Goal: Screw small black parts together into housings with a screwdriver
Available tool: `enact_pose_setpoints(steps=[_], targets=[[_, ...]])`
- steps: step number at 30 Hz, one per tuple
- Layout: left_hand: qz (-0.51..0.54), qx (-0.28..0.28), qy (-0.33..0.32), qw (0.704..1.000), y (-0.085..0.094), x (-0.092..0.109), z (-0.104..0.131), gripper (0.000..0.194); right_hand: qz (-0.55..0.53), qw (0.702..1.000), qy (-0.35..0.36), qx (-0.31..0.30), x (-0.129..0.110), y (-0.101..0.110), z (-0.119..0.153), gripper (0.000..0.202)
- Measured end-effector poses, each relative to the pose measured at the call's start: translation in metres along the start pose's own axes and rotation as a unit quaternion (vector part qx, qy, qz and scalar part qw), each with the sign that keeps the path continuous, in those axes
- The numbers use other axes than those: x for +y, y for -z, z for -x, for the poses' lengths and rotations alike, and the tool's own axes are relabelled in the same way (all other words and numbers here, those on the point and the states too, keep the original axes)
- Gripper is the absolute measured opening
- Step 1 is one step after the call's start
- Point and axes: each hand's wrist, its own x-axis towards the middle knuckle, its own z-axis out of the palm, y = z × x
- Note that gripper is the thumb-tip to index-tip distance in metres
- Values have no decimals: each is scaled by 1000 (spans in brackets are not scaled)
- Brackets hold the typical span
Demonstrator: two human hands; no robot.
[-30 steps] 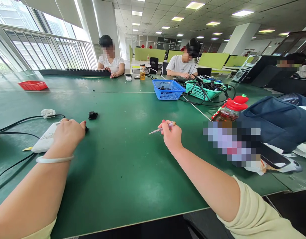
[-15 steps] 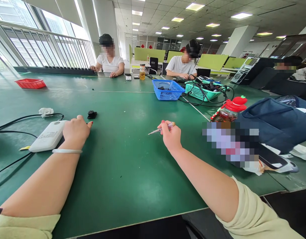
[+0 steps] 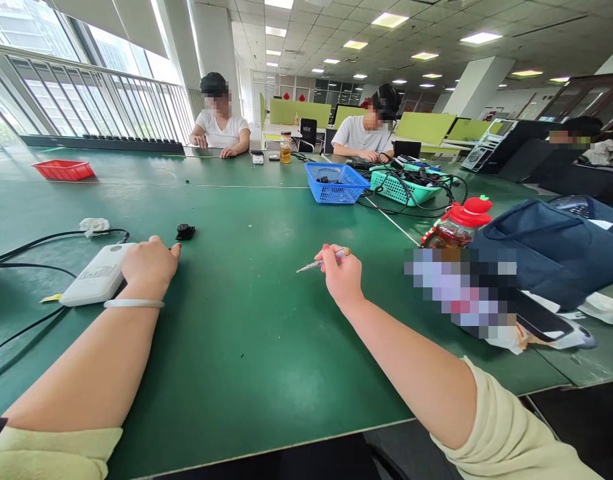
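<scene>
My right hand (image 3: 342,270) is closed on a small screwdriver (image 3: 314,265), whose thin tip points left just over the green table (image 3: 266,373). On the left, my left hand (image 3: 149,265) rests at the right end of a white power bank (image 3: 94,275). Its fingers are mostly hidden behind the back of the hand, with the thumb toward the right. Whatever may lie under that hand cannot be made out. A small black part (image 3: 185,232) sits a little beyond it.
A blue basket (image 3: 336,183) and a green basket with cables (image 3: 404,187) stand farther back. At the left are a red tray (image 3: 64,170) and black cables (image 3: 31,265). A red-lidded jar (image 3: 456,227) and dark blue bag (image 3: 556,247) are right. Two people sit opposite.
My left hand has shifted very slightly to the left. My right hand still holds the screwdriver in nearly the same place.
</scene>
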Motion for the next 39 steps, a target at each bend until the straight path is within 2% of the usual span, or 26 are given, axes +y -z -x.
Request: enact_pose_setpoints(steps=[3, 9, 14, 22, 26, 31, 35, 39], targets=[[-6, 3, 3, 1000, 1, 1, 0, 47, 3, 1000, 6, 3, -1, 0, 0, 43], [-46, -59, 23, 997, 13, 8, 6, 67, 3, 1000, 5, 4, 0, -1, -1, 45], [-56, -55, 11, 997, 18, 9, 12, 74, 1, 1000, 4, -3, 0, 0, -1, 44], [-72, -49, -24, 996, 21, 4, 15, 59, 17, 1000, 9, -6, -1, 0, 0, 44], [-56, -46, -16, 997, 19, 2, 13, 67, 21, 1000, 12, -5, 1, -1, -1, 44], [-40, -78, 0, 996, 15, 0, 10, 70, 26, 1000, 15, -9, 0, -1, -1, 45], [-41, -93, -37, 994, 8, -6, 7, 68, 23, 1000, 14, -8, -2, 0, 0, 46], [-36, -132, -73, 988, 0, -17, 1, 71, 24, 999, 18, -15, -2, 0, 0, 45]])
